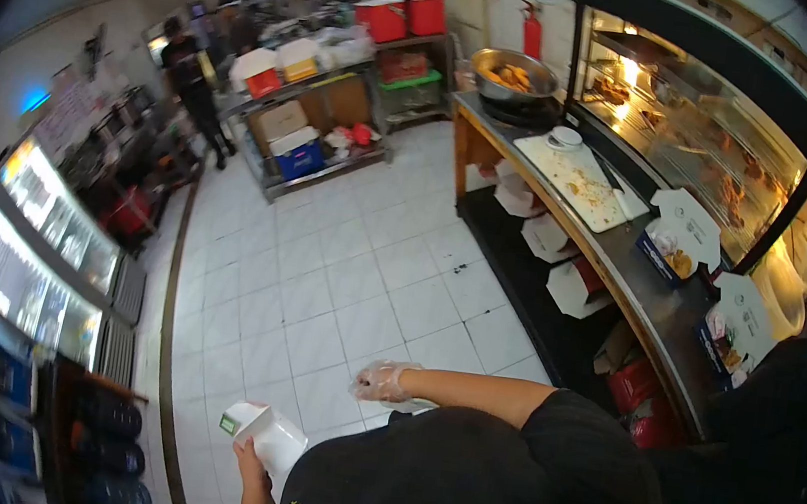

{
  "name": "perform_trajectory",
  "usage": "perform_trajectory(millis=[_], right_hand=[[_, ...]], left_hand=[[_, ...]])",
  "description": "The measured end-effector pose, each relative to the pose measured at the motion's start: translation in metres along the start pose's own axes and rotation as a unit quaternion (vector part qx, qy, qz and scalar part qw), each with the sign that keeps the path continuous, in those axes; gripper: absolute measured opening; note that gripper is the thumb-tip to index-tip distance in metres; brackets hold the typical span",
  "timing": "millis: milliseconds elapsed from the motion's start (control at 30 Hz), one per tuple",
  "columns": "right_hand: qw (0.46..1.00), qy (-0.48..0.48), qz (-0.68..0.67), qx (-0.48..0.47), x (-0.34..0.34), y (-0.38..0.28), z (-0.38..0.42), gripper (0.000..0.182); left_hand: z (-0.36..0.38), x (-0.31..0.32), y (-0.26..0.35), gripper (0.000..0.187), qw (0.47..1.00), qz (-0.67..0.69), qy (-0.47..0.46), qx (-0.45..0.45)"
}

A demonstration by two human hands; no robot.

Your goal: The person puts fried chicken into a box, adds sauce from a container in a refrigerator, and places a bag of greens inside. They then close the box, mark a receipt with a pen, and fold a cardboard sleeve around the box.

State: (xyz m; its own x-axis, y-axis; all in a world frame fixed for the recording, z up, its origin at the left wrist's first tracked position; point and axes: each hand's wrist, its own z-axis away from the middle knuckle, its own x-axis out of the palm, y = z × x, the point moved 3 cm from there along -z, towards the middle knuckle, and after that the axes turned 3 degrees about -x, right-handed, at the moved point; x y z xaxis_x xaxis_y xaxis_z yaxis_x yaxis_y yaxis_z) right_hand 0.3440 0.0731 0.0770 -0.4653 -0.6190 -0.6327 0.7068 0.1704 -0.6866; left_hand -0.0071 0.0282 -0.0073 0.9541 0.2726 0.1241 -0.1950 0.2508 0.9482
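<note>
My left hand (249,459) grips a white, folded cardboard box (281,445) low over the white tiled floor (346,310), left of my black shirt (466,481). Its long axis appears to slant from upper left to lower right, the green-labelled end pointing left. My right hand (384,382), in a clear plastic glove, is near; I cannot tell whether its fingers are closed.

Open air lies over the tiled floor (340,275) between the right grip (382,382) and the surface (618,248). There, a cutting board (583,188), bowl (490,83) and two boxes (693,227) obstruct; its shadowed near end looks uncertain.
</note>
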Motion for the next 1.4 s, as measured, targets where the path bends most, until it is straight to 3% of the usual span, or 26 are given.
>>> perform_trajectory(millis=[67, 100, 133, 200, 233, 300, 367, 433, 500, 567, 600, 667, 700, 800, 900, 1033, 1100, 1133, 1167, 1200, 1233, 1267, 1300, 1333, 1367, 1400], right_hand=[[0.995, 0.082, 0.007, 0.061, 0.003, 0.03, 0.026, 0.049], [0.991, 0.11, -0.04, 0.07, -0.065, 0.063, -0.057, 0.046], [0.985, 0.125, -0.05, 0.111, -0.086, 0.093, -0.045, 0.044], [0.961, 0.171, -0.078, 0.203, -0.152, 0.132, -0.019, 0.039], [0.94, 0.192, -0.1, 0.263, -0.175, 0.142, 0.002, 0.037], [0.916, 0.293, 0.007, 0.275, -0.19, 0.216, 0.019, 0.03], [0.869, 0.34, 0.006, 0.36, -0.227, 0.261, 0.053, 0.025], [0.79, 0.402, -0.055, 0.46, -0.273, 0.294, 0.09, 0.022], [0.729, 0.459, 0.149, 0.486, -0.333, 0.361, 0.13, 0.025], [0.693, 0.517, 0.082, 0.496, -0.379, 0.437, 0.14, 0.025], [0.677, 0.534, 0.165, 0.479, -0.391, 0.484, 0.137, 0.026], [0.657, 0.513, 0.138, 0.536, -0.417, 0.527, 0.137, 0.025], [0.642, 0.478, 0.028, 0.599, -0.434, 0.534, 0.139, 0.024], [0.688, 0.435, 0.083, 0.575, -0.409, 0.586, 0.136, 0.023], [0.685, 0.472, -0.169, 0.529, -0.434, 0.55, 0.177, 0.02], [0.639, 0.366, 0.059, 0.674, -0.371, 0.577, 0.276, 0.029], [0.512, 0.228, 0.019, 0.828, -0.423, 0.48, 0.308, 0.032], [0.395, 0.337, 0.116, 0.847, -0.361, 0.504, 0.342, 0.036], [0.358, 0.541, -0.013, 0.761, -0.337, 0.518, 0.369, 0.035], [0.277, 0.72, -0.116, 0.625, -0.314, 0.53, 0.395, 0.035], [0.155, 0.867, -0.224, 0.416, -0.329, 0.512, 0.389, 0.033], [0.154, 0.79, -0.216, 0.553, -0.383, 0.472, 0.356, 0.04], [0.19, 0.766, -0.097, 0.607, -0.366, 0.484, 0.36, 0.035], [0.205, 0.721, 0.027, 0.661, -0.349, 0.496, 0.362, 0.031], [0.022, 0.913, -0.176, 0.367, -0.344, 0.508, 0.35, 0.032], [0.157, 0.767, -0.03, 0.622, -0.357, 0.509, 0.334, 0.031]], left_hand=[[-0.028, 0.021, -0.012, 0.048, 0.99, -0.114, -0.074, 0.021], [-0.136, 0.088, 0.059, 0.047, 0.976, -0.184, -0.115, 0.011], [-0.152, 0.162, 0.073, 0.047, 0.963, -0.208, -0.168, -0.016], [-0.216, 0.288, 0.071, 0.045, 0.954, -0.178, -0.24, 0.012], [-0.227, 0.349, 0.081, 0.047, 0.929, -0.193, -0.316, 0.02], [-0.257, 0.457, 0.09, 0.048, 0.894, -0.237, -0.372, 0.076], [-0.27, 0.551, 0.091, 0.047, 0.876, -0.186, -0.438, 0.076], [-0.272, 0.626, 0.092, 0.046, 0.873, -0.149, -0.464, 0.026], [-0.284, 0.709, 0.084, 0.045, 0.861, -0.124, -0.492, -0.021], [-0.293, 0.745, 0.078, 0.044, 0.852, -0.105, -0.51, -0.055], [-0.303, 0.759, 0.072, 0.044, 0.847, -0.116, -0.512, -0.082], [-0.326, 0.793, 0.062, 0.044, 0.83, -0.137, -0.523, -0.138], [-0.331, 0.813, 0.061, 0.045, 0.826, -0.142, -0.527, -0.139], [-0.345, 0.875, 0.077, 0.047, 0.812, -0.153, -0.546, -0.137], [-0.352, 0.944, 0.084, 0.049, 0.788, -0.155, -0.581, -0.134], [-0.357, 1.057, 0.059, 0.048, 0.721, -0.172, -0.658, -0.134], [-0.375, 1.112, 0.025, 0.046, 0.691, -0.168, -0.694, -0.112], [-0.375, 1.137, 0.012, 0.044, 0.686, -0.162, -0.699, -0.118], [-0.368, 1.163, 0.006, 0.042, 0.684, -0.156, -0.702, -0.121], [-0.357, 1.188, 0.007, 0.038, 0.654, -0.195, -0.725, -0.092], [-0.36, 1.213, -0.013, 0.034, 0.657, -0.178, -0.722, -0.127], [-0.345, 1.23, -0.011, 0.033, 0.659, -0.137, -0.724, -0.153], [-0.327, 1.243, -0.008, 0.032, 0.659, -0.095, -0.724, -0.181], [-0.326, 1.258, -0.036, 0.033, 0.647, -0.043, -0.754, -0.105], [-0.323, 1.261, -0.049, 0.033, 0.647, -0.025, -0.758, -0.078], [-0.319, 1.263, -0.062, 0.034, 0.646, -0.008, -0.761, -0.051]])
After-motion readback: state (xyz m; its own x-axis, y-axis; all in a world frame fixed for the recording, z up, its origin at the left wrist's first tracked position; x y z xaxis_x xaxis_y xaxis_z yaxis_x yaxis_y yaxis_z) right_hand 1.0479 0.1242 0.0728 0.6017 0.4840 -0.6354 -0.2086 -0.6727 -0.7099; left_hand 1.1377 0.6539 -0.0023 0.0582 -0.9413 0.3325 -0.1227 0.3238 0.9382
